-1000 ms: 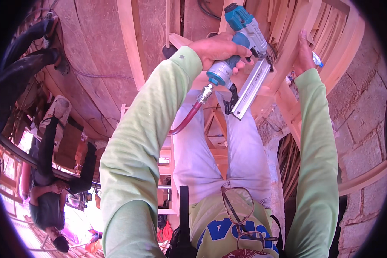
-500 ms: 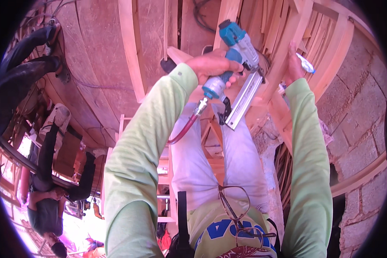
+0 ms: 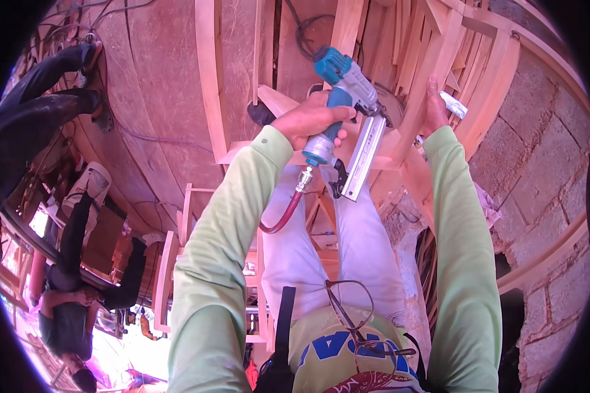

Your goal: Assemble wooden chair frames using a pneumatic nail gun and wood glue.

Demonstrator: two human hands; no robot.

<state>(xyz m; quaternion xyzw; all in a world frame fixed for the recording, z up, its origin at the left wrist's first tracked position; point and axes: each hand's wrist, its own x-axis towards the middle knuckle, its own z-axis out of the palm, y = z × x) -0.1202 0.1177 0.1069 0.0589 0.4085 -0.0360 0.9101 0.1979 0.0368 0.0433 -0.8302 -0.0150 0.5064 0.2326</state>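
Note:
My left hand [image 3: 314,118] is wrapped round the grip of a teal and grey air nail gun [image 3: 354,82]. Its long silver magazine [image 3: 364,157] slants down toward my legs, and a red air hose [image 3: 285,213] is coupled to the grip's end. On the right, my right hand [image 3: 434,108] closes against the edge of a pale wooden frame [image 3: 426,85], one digit stretched up along the wood; the other fingers are mostly hidden. Beside that hand is a small white object [image 3: 453,105], partly covered.
Wooden boards [image 3: 157,85] form the surface at left, with a cable [image 3: 164,139] across them. Pale timber strips [image 3: 410,46] lie at the far right, near a block wall [image 3: 524,157]. Another person [image 3: 69,321] sits at lower left; someone's dark-trousered legs [image 3: 42,85] stand above.
The nail gun has come slightly left and nearer to me in my left hand. My right hand stays at the wooden frame while the view shifts a little.

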